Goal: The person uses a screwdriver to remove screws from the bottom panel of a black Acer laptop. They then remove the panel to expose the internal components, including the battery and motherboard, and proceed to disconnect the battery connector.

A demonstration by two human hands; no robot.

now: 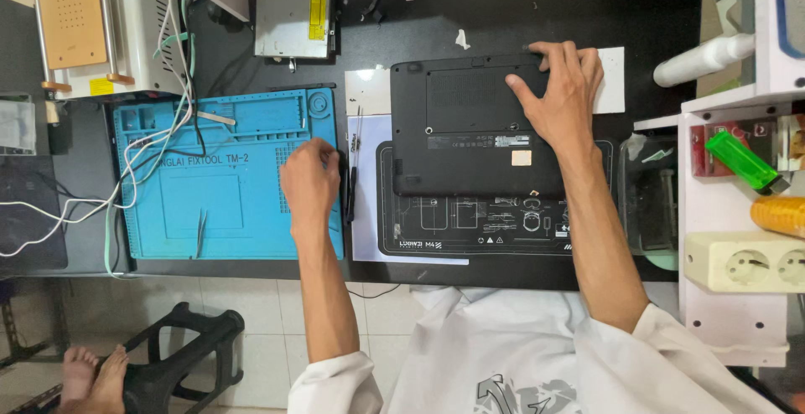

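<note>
A black laptop (470, 125) is lying bottom-up near the worktop's (470, 12) middle, overlapping a printed mat (470, 230). The right hand (560, 95) is pressing its far right corner, fingers spread flat. The left hand (310, 181) is curling its fingers around a dark screwdriver (350, 192) at the blue mat's (218, 188) right edge.

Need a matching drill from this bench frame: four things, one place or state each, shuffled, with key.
1. black laptop lying bottom-up
2. blue silicone repair mat
3. green plastic lighter
4. silver metal optical drive

A. on the white shelf at the right
B. under the right hand
C. at the far edge of the desk, above the mat
D. beside the left hand

Pairs: 1-B, 2-D, 3-A, 4-C
</note>
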